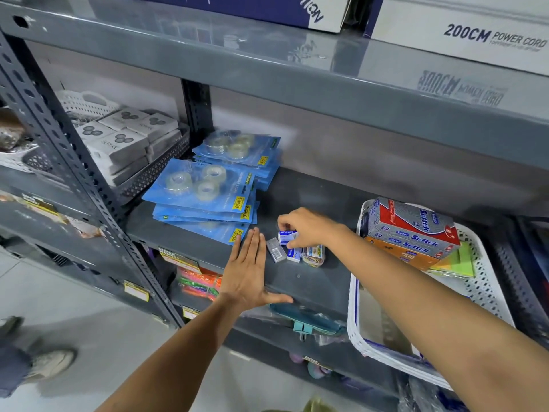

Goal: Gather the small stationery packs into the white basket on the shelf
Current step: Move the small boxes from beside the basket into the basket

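Right hand [309, 227] reaching in over the grey shelf [312, 281], fingers pinched together on a small blue-and-white pack [287, 235], thumb and fingertips clamped on its top and side. Pack in grasp sitting at the back of a tight cluster of small packs, directly under the fingers. Just in front of it: a grey pack [275, 249] lying tilted, a second blue-and-white pack [294, 255] touching it, and a clear pack of rubber bands [314, 254] at the cluster's right end, under the right wrist.

Left hand [249, 273] flat and open, fingers straight and together, thumb spread out along the shelf's front edge, palm down on the shelf. Fingertips just left of the grey pack, not touching it; nothing gripped.

White basket [353, 316] on the same shelf, right of the cluster, beneath the right forearm. Inside at its far end: stacked Softek boxes [413, 233] and green and yellow sticky notes [457, 264]. Near part of basket bare.

Blue tape blister packs [202, 191] stacked left of and behind the left hand, front stack's corner near the left fingertips.
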A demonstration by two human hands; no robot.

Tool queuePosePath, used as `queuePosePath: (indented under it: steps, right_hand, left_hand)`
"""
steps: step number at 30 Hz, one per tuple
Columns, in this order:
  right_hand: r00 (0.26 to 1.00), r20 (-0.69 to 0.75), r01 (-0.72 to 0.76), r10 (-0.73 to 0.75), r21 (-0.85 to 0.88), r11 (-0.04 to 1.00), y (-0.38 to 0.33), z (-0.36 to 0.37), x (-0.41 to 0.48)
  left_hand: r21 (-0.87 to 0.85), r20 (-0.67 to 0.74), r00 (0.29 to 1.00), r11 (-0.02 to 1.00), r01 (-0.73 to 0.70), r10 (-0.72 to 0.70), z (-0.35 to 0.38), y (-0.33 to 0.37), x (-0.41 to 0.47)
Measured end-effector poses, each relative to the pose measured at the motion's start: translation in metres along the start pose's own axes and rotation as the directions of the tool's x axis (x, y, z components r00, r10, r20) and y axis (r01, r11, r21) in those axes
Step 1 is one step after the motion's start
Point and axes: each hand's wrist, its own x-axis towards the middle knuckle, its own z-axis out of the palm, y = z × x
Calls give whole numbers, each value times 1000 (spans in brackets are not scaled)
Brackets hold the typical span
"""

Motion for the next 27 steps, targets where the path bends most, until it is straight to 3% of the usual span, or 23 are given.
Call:
queuePosePath:
  steps: [7, 16, 27]
  right_hand:
    - [1000, 7, -10, 10, -26, 1000, -2, 1, 2]
    - [997, -51, -46, 55, 162, 986, 1, 7, -5]
    - [957, -282, -8, 73, 225, 974, 11, -22, -88]
  left_hand:
    - [10, -1, 1000, 1000, -1, 1, -1, -1, 0]
    - [36, -33, 999, 999, -18, 19, -1, 0, 1]
    - [51, -35, 998, 997, -56, 58, -3, 5, -6]
